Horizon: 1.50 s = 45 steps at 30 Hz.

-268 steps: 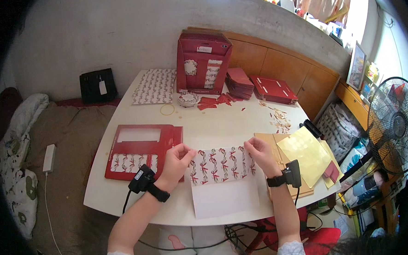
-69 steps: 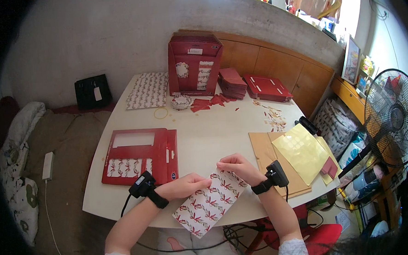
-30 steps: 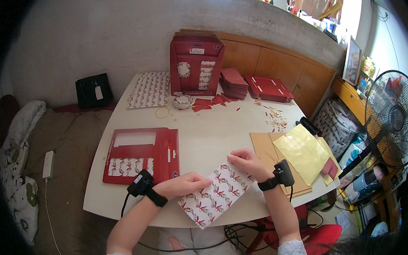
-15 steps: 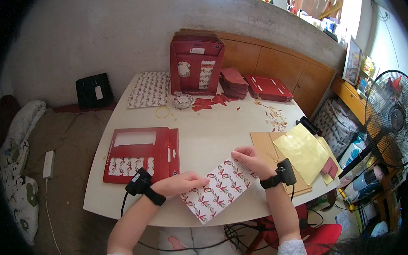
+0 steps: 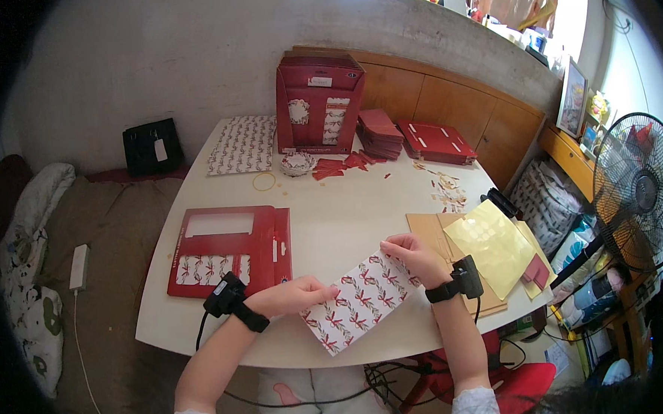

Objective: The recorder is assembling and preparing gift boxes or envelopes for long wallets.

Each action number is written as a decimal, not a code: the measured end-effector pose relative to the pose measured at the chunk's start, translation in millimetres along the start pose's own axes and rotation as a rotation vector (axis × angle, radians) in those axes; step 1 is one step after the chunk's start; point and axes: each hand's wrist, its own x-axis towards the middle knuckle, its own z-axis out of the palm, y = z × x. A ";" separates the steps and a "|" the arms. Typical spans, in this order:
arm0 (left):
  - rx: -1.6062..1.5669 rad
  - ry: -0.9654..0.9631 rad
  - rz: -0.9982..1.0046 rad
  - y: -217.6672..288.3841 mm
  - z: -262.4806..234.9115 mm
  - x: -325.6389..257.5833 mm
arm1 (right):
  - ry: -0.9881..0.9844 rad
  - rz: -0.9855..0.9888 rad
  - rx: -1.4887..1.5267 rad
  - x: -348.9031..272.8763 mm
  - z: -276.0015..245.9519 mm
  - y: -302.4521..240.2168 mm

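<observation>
A white sheet of card printed with red bows and green sprigs (image 5: 357, 301) is held slantwise over the near edge of the table. At its left end my left hand (image 5: 300, 294) grips it between thumb and fingers. My right hand (image 5: 415, 258) pinches its upper right corner. Both hands are closed, and the fingers under the sheet are hidden. Left of it, close to my left wrist, lies a flat dark red box (image 5: 230, 250) with a cut-out window and a strip of the same bow print. Each wrist wears a black strapped device.
Behind stand an upright red box (image 5: 319, 106), a patterned sheet stack (image 5: 243, 146), red card stacks (image 5: 380, 135) and a red flat stack (image 5: 437, 143). Paper scraps (image 5: 447, 192) lie about. Yellow sheets (image 5: 491, 245) cover brown cardboard at right, near a fan (image 5: 640, 191).
The patterned card has shifted slightly up and to the right, its lower corner a little higher. My right hand moved a bit right with it; my left hand stays almost in place.
</observation>
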 end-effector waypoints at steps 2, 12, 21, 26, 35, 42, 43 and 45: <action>0.045 0.003 0.010 -1.0 0.1 -0.7 | -0.016 -0.020 -0.009 0.0 0.3 -1.1; 0.020 0.012 0.037 2.6 -1.0 -0.2 | 0.065 -0.010 0.048 2.7 -7.1 3.1; -0.022 0.010 0.019 1.2 -3.1 -2.7 | 0.056 0.006 0.074 2.9 -13.6 2.5; -0.035 -0.034 0.004 6.6 -3.5 -2.7 | 0.109 -0.005 0.058 3.4 -17.6 6.1; -0.135 0.041 -0.009 -0.4 -10.2 -1.4 | 0.134 0.007 0.125 6.5 -19.3 7.0; -0.185 0.002 0.026 0.0 -7.3 -2.7 | 0.141 -0.017 0.111 5.2 -20.0 5.8; -0.214 0.009 0.042 -0.6 -7.5 -3.2 | 0.170 -0.009 0.111 5.0 -19.4 5.1; -0.190 -0.022 0.031 3.3 -10.2 -4.8 | 0.159 -0.021 0.121 5.7 -21.6 6.5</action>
